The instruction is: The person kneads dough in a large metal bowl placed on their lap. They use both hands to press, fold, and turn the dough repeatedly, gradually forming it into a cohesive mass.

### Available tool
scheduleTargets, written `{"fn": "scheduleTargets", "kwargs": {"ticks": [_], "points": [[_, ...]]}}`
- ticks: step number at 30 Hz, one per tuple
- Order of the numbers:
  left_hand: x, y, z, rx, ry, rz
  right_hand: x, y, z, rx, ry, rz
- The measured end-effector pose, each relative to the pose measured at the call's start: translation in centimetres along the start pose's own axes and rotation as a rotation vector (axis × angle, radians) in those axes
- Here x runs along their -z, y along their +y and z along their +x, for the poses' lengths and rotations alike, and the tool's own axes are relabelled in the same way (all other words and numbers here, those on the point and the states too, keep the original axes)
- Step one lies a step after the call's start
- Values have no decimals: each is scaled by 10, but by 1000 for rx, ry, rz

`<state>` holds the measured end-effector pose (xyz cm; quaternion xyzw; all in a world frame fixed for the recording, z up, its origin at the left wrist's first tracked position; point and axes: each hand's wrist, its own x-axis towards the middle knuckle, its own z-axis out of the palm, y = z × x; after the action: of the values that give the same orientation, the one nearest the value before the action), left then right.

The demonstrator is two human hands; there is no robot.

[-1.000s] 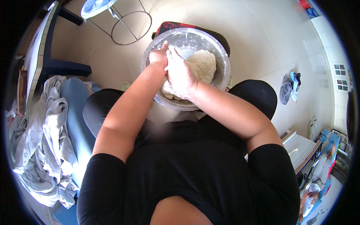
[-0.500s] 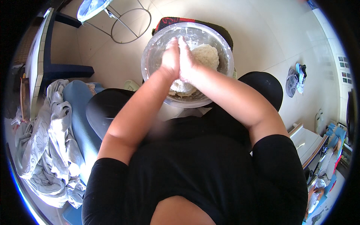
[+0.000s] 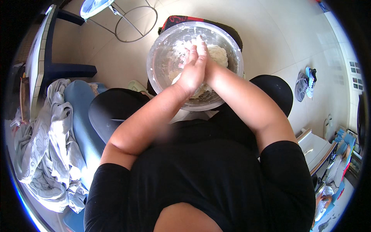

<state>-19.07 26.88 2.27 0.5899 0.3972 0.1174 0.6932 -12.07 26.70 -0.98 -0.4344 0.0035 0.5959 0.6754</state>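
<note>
A wide metal bowl [image 3: 154, 58] sits in front of me between my knees, with white flour smeared on its inner wall. In it lies a pale, rough lump of dough [image 3: 218, 55], with more whitish dough lower down, partly covered by my wrists. My left hand [image 3: 193, 69] is laid against my right hand [image 3: 206, 66] above the bowl, palm to palm, its fingers stretched and a little apart. The right hand's fingers are straight too, floury at the tips and partly hidden behind the left. Nothing shows between the palms.
The bowl rests over a red and black padded seat [image 3: 181, 19]. A metal-legged stool [image 3: 135, 23] stands at the far left. Crumpled grey cloth [image 3: 58, 154] drapes over a blue seat [image 3: 79, 112] beside me. Shoes [image 3: 305, 85] lie on the floor to the right, beyond my knee.
Both hands have shifted slightly right, still together. My left hand has slid and turned across the right, its fingers now spread more and covering much of it.
</note>
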Motion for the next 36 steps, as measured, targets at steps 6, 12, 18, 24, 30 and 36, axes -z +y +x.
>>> {"fn": "scheduleTargets", "kwargs": {"ticks": [6,12,18,24,30,36], "points": [[38,-21,51,142,87,-17,-27,5,-11,-192,26,174],[70,-46,79,158,46,-209,-26,-1,-36,-248,-376,244],[29,-58,35,-268,26,236,2,11,-9,-229,-97,173],[12,-11,-25,-322,-99,463,13,3,-1,-42,-179,-5],[22,-29,-11,-597,8,403,1,19,-13,-30,-147,48],[38,-39,27,-784,82,598,1,19,-15,-77,-315,98]]}}
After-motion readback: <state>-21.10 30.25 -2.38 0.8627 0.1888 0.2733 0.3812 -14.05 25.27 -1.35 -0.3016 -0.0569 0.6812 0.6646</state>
